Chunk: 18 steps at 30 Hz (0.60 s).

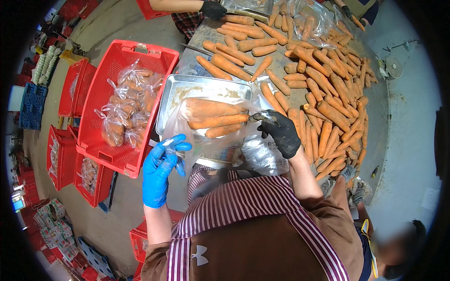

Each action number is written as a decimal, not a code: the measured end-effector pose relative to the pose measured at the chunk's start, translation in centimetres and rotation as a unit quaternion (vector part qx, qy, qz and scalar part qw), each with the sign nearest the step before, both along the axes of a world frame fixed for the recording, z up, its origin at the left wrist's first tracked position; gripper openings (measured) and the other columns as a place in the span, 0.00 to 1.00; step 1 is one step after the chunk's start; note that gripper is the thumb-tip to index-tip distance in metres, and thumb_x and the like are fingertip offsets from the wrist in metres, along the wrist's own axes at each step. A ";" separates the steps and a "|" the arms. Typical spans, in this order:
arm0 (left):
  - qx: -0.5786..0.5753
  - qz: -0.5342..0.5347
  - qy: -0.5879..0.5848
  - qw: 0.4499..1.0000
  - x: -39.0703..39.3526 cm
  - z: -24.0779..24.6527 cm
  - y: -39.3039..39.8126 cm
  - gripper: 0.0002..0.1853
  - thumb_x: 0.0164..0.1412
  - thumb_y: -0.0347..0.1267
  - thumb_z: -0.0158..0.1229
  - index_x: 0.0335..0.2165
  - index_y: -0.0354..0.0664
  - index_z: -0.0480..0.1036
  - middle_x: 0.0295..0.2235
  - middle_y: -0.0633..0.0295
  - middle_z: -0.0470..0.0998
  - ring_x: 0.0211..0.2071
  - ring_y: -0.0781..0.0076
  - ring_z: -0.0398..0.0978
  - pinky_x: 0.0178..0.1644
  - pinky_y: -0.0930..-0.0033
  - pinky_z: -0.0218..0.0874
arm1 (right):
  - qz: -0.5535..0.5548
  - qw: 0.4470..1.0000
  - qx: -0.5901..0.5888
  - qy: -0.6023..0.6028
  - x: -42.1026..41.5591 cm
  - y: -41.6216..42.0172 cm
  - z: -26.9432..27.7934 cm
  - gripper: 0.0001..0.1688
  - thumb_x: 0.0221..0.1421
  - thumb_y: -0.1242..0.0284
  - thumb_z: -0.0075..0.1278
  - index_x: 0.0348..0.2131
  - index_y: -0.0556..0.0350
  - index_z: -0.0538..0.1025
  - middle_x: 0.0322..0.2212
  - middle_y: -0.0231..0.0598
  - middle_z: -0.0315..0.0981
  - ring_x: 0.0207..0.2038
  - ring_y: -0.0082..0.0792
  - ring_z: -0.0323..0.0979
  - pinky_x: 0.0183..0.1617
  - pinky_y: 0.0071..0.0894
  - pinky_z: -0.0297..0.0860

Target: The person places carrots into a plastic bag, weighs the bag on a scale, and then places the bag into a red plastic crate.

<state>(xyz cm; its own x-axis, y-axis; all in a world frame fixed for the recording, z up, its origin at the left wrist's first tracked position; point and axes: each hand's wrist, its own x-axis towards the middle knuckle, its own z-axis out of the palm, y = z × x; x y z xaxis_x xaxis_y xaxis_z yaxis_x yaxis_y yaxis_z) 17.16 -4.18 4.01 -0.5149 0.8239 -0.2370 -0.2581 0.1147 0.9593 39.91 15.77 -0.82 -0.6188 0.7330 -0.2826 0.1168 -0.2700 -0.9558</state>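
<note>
A clear plastic bag [207, 147] with several carrots [218, 121] in it lies over a metal tray [207, 80]. My left hand [163, 168], in a blue glove, pinches the bag's edge at its lower left. On the bag's right side, my right hand [279, 131], in a black glove, has its fingertips at the plastic near the carrot tips; the thumb and fingers look closed on the film. Folded clear plastic [263, 154] lies just below my right hand. Part of the scale or stand beneath the tray is hidden.
Left of the tray, a red plastic crate [88, 116] holds several bagged carrots [128, 105]. Loose carrots [330, 95] cover much of the metal table [374, 116] at right. A co-worker's black-gloved hand [213, 10] is at the top; another person's striped gloves [348, 174] are at lower right.
</note>
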 end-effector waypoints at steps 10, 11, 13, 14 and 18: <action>-0.051 -0.054 0.017 0.997 0.5 1.5 0.7 0.17 0.56 0.29 0.52 0.44 0.31 0.70 0.29 0.58 0.76 0.24 0.79 0.68 0.29 0.79 0.59 | 0.054 0.997 0.045 -0.034 0.7 0.3 -0.5 0.14 0.56 0.74 0.46 0.42 0.62 0.71 0.29 0.37 0.72 0.26 0.21 0.70 0.31 0.20 0.68; -0.053 -0.049 0.022 0.997 0.5 1.6 0.8 0.17 0.56 0.29 0.53 0.44 0.31 0.70 0.29 0.58 0.76 0.25 0.78 0.69 0.29 0.79 0.59 | 0.056 0.996 0.052 -0.042 0.6 0.3 -0.2 0.14 0.56 0.74 0.47 0.42 0.62 0.71 0.29 0.37 0.72 0.25 0.20 0.70 0.31 0.20 0.68; -0.060 -0.038 0.030 0.997 0.6 1.9 1.0 0.17 0.56 0.30 0.53 0.43 0.31 0.71 0.29 0.58 0.76 0.26 0.78 0.70 0.30 0.78 0.60 | 0.056 0.996 0.063 -0.036 0.7 0.4 -0.2 0.13 0.56 0.73 0.47 0.41 0.62 0.71 0.28 0.38 0.72 0.25 0.21 0.70 0.31 0.20 0.69; -0.034 -0.019 0.033 0.999 0.4 1.8 1.2 0.16 0.56 0.30 0.53 0.42 0.30 0.71 0.29 0.57 0.76 0.26 0.77 0.70 0.31 0.77 0.60 | 0.056 0.995 0.073 -0.040 0.8 0.4 -0.4 0.13 0.56 0.73 0.47 0.41 0.61 0.71 0.29 0.37 0.72 0.25 0.21 0.71 0.31 0.20 0.69; 0.027 0.018 0.060 0.998 -1.0 1.7 2.2 0.15 0.56 0.30 0.53 0.41 0.30 0.72 0.30 0.57 0.76 0.28 0.74 0.71 0.34 0.74 0.62 | 0.075 0.975 0.211 -0.006 1.1 1.1 -2.4 0.13 0.55 0.74 0.47 0.41 0.61 0.71 0.27 0.37 0.73 0.26 0.22 0.71 0.31 0.22 0.69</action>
